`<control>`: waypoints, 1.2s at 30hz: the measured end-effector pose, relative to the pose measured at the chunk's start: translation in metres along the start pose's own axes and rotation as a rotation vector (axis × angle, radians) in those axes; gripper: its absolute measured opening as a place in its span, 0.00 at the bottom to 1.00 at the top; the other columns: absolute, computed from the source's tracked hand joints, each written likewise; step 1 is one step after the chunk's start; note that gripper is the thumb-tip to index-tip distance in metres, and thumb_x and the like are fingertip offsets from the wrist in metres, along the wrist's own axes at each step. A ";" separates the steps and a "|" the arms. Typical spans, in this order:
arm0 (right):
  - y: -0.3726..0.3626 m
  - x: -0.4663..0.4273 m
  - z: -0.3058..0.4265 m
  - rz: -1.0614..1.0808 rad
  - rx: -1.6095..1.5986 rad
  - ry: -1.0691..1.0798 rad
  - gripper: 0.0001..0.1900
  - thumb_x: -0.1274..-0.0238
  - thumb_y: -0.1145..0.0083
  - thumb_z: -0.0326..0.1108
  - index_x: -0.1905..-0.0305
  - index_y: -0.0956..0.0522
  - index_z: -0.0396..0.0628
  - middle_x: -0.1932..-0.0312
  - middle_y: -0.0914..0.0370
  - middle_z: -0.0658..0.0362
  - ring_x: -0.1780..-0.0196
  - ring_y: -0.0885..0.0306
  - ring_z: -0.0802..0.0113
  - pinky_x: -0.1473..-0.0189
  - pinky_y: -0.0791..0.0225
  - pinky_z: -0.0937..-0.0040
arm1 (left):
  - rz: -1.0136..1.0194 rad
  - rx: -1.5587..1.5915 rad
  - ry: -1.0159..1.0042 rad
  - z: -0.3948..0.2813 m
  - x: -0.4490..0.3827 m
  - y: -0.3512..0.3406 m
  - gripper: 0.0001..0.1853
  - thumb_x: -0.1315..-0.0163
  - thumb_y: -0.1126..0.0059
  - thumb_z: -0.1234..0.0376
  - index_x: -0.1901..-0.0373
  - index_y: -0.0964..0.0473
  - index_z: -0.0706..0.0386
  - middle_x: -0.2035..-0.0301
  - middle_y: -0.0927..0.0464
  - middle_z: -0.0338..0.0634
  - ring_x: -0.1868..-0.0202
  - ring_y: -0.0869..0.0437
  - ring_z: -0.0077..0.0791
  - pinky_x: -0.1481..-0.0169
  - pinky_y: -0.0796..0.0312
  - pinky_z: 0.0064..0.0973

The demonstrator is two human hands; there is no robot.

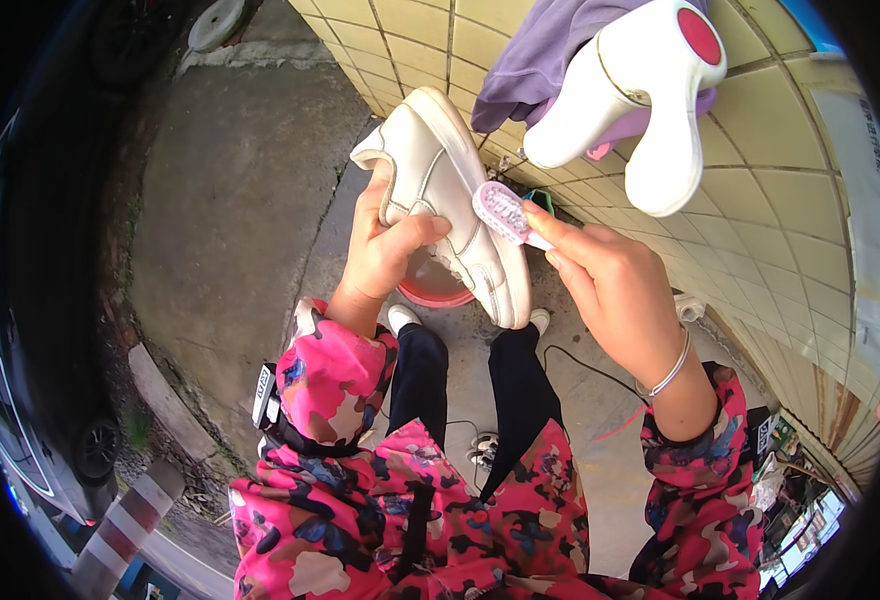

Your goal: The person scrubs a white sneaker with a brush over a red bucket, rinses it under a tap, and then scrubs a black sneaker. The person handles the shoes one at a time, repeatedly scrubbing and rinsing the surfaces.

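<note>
A white leather sneaker [428, 180] is in my left hand [387, 240], with the fingers inside its opening and the thumb on its outer side. My right hand [605, 277] grips the handle of a small pink scrubbing brush [503, 212]. The brush lies against the edge of the shoe's pale sole, its bristly face turned up towards me. Below the shoe stands a red basin [437, 279] with cloudy liquid, partly hidden by the shoe and my left hand.
A yellow tiled wall [762, 135] rises on the right. Near it are a purple garment [522, 60] and a large white forked fixture with a red cap [638, 82]. A green object [541, 199] sits low by the wall. A cable [593, 369] crosses the ground; a dark car [42, 300] stands left.
</note>
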State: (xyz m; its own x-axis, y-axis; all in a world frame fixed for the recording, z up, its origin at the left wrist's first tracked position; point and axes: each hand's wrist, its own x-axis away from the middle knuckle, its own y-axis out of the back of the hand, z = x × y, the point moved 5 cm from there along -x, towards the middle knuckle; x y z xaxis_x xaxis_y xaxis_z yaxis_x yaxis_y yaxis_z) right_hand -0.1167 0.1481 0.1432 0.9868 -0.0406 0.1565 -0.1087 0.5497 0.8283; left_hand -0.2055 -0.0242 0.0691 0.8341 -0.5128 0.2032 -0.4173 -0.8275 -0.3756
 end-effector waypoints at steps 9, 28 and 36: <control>-0.004 0.003 -0.011 0.170 -0.008 -0.061 0.23 0.40 0.41 0.27 0.39 0.23 0.53 0.73 0.24 0.51 0.70 0.25 0.57 0.66 0.31 0.62 | -0.017 0.027 0.101 0.007 -0.001 0.007 0.34 0.55 0.43 0.73 0.40 0.34 0.68 0.58 0.22 0.42 0.57 0.21 0.28 0.48 0.30 0.21; -0.020 -0.031 -0.002 -0.167 0.028 -0.033 0.20 0.36 0.43 0.30 0.39 0.22 0.57 0.72 0.25 0.52 0.70 0.23 0.55 0.68 0.30 0.60 | 0.153 -0.079 0.076 0.021 0.010 -0.014 0.44 0.56 0.41 0.71 0.31 0.41 0.68 0.45 0.25 0.44 0.44 0.25 0.28 0.38 0.35 0.25; -0.028 -0.032 -0.002 -0.296 0.039 0.024 0.19 0.33 0.49 0.35 0.38 0.25 0.56 0.73 0.25 0.52 0.72 0.21 0.52 0.70 0.27 0.57 | 0.251 -0.484 -0.294 0.011 0.016 -0.017 0.20 0.59 0.38 0.67 0.62 0.19 0.68 0.43 0.33 0.64 0.38 0.34 0.58 0.31 0.46 0.45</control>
State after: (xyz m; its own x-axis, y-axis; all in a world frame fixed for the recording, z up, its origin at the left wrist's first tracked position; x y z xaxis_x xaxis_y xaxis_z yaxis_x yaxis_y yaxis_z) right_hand -0.1450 0.1352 0.1137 0.9788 -0.1744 -0.1071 0.1799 0.4840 0.8564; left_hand -0.1807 -0.0159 0.0692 0.7249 -0.6780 -0.1219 -0.6726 -0.7348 0.0874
